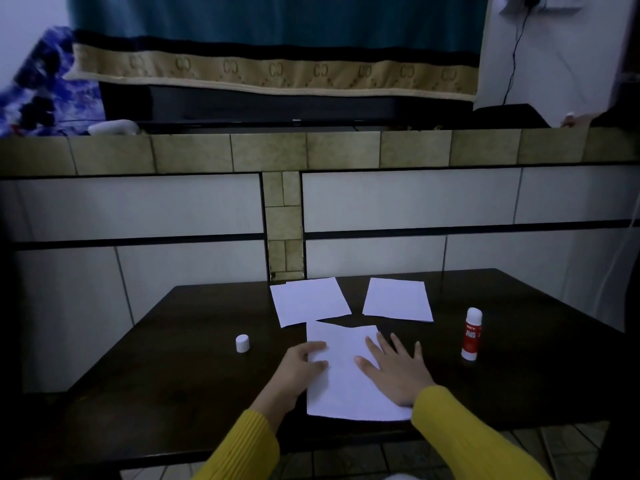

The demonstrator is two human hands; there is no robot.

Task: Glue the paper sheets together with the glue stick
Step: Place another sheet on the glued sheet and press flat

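Dark table [173, 375]: both hands, left [298, 367] and right [394, 368], press near sheet [343, 386].

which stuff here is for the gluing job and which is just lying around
For the job: near paper sheet, far left sheets, far right sheet, glue stick, its cap.
Lying about: white object on the ledge, black cable.

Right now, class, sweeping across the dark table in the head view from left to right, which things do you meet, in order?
White cap → left hand → sheet under both hands → right hand → glue stick, standing upright. The two sheets farther back are left out, since they span the same middle stretch.
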